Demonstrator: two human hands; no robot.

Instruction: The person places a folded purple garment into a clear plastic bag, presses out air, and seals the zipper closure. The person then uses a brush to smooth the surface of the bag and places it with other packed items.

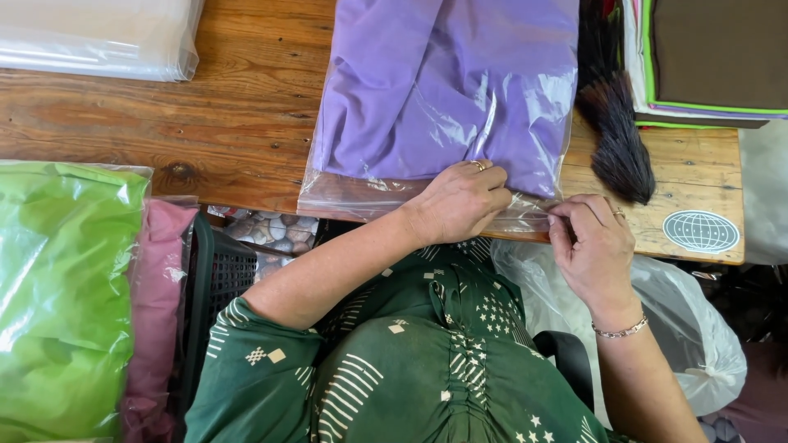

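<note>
Head view, looking straight down: my left hand (461, 201) lies on the near edge of the clear plastic bag (345, 193) holding the folded purple garment (427, 82), fingers curled and pressing the open strip flat against the counter (238, 123). My right hand (593, 246) is just beside it, fingers pinched on the same strip near the bag's right corner. The bag lies directly ahead of me; the mouth strip runs left to right along the counter's near edge, right under both hands. The left hand is nearer the middle of it, the right nearer the end.

Packages now: a bright green bagged bundle (61, 295) at my far left, with a pink bagged one (160, 303) touching it. A stack of clear bags (98, 37) sits at the top left. At the top right, a dark brown folded cloth with green edging (714, 53), and a dark brush (616, 131) beside the purple bag. A round grey globe sticker (700, 230) marks the counter's right corner. A white plastic sack (698, 328) hangs below.
</note>
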